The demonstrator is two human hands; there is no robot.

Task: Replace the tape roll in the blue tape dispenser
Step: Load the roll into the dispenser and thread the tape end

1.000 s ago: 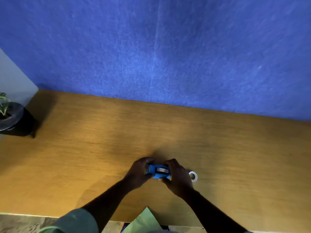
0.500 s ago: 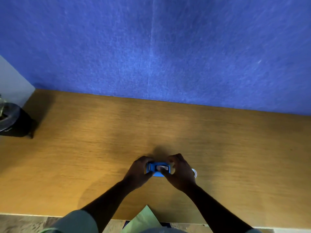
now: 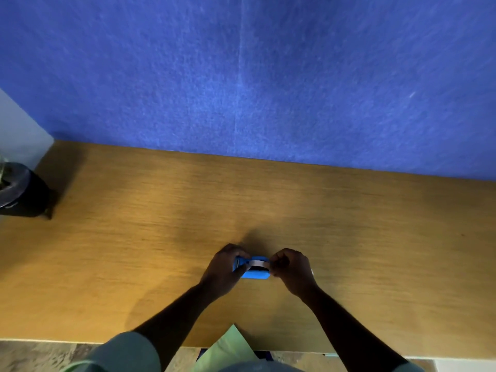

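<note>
The small blue tape dispenser (image 3: 255, 273) lies on the wooden desk (image 3: 161, 237) near its front middle. A tape roll (image 3: 256, 263) sits in its top, showing as a grey band. My left hand (image 3: 224, 267) grips the dispenser's left end. My right hand (image 3: 291, 269) is closed at the dispenser's right end, its fingertips pinched at the edge of the roll. A sliver of a white ring, a second tape roll (image 3: 312, 271), peeks out behind my right hand.
A dark round pot with a plant (image 3: 18, 191) stands at the desk's far left. A blue felt partition (image 3: 241, 76) rises behind the desk. A green paper corner (image 3: 230, 345) overhangs the front edge near me.
My right hand has slid from over the dispenser to its right end, baring the roll on top. The white ring is now almost hidden behind that hand.
</note>
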